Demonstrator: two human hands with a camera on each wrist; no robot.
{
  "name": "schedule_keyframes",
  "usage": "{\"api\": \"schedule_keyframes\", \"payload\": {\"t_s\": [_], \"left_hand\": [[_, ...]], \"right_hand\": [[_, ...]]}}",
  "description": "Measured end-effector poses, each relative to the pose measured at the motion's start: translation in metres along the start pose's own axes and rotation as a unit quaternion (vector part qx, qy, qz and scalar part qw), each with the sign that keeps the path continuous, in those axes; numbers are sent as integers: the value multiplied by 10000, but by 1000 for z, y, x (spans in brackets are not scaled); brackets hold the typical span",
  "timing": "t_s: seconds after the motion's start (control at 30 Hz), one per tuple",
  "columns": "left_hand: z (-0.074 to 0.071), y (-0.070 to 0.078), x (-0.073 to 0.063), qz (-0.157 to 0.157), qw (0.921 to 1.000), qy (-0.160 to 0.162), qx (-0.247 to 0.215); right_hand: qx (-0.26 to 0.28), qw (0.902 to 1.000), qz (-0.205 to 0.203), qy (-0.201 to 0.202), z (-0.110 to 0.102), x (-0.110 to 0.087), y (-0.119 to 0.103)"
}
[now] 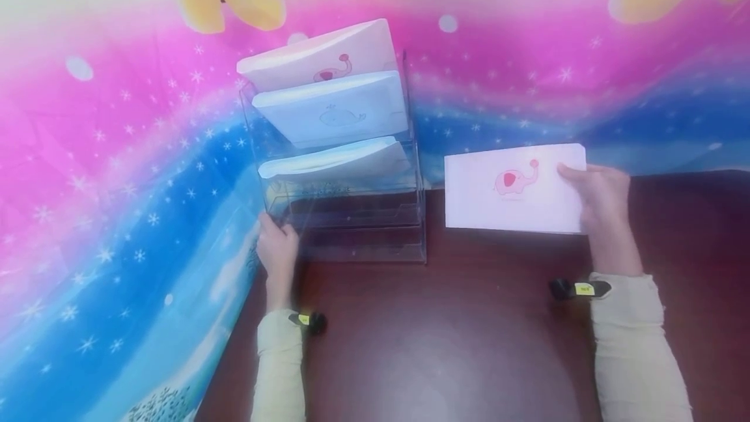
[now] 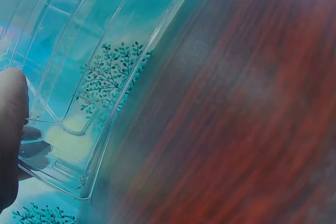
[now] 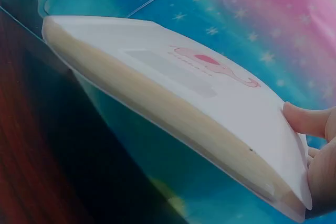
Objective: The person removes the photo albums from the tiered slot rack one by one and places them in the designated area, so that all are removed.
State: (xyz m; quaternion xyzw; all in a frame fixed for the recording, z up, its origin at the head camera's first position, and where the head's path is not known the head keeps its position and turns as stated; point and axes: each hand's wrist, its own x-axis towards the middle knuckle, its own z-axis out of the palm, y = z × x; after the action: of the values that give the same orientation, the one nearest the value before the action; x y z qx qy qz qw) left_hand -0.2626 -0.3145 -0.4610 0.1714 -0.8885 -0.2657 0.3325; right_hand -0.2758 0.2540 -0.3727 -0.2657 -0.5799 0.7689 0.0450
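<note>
My right hand (image 1: 606,200) holds a white tissue pack (image 1: 510,204) with a pink elephant print by its right end, thumb on the front face. In the right wrist view, the pack's pale layered side faces the camera. To its left stands a clear plastic tiered rack (image 1: 357,251). My left hand (image 1: 277,247) grips the rack's left side low down, with fingers showing through the plastic in the left wrist view. Three tiers hold packs: an elephant pack (image 1: 369,51) on top, a whale-print pack (image 1: 334,106) below it, and another white pack (image 1: 340,161) lower.
The rack stands on a dark reddish-brown table (image 1: 422,337). A pink and blue cloth (image 1: 146,181) with snowflakes hangs behind and along the left, close to the rack. A dark strap device (image 1: 562,289) sits at each sleeve cuff.
</note>
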Motion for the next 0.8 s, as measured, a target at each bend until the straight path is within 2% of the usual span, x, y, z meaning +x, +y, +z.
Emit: {"api": "schedule_keyframes", "payload": {"t_s": [0.17, 0.37, 0.47, 0.63, 0.8], "left_hand": [[0, 1, 1, -40, 10000, 21, -35], [1, 2, 0, -17, 10000, 7, -21], [2, 3, 0, -14, 10000, 45, -15], [3, 5, -1, -37, 9999, 73, -97], [1, 5, -3, -153, 9996, 174, -186]], "right_hand": [[-478, 9981, 386, 67, 2, 15, 11], [-679, 9953, 685, -3, 0, 28, 27], [-1170, 9901, 769, -127, -2, 34, 35], [-2068, 9766, 280, -516, -6, 43, 48], [-2146, 9707, -234, -1054, -4, 46, 59]]}}
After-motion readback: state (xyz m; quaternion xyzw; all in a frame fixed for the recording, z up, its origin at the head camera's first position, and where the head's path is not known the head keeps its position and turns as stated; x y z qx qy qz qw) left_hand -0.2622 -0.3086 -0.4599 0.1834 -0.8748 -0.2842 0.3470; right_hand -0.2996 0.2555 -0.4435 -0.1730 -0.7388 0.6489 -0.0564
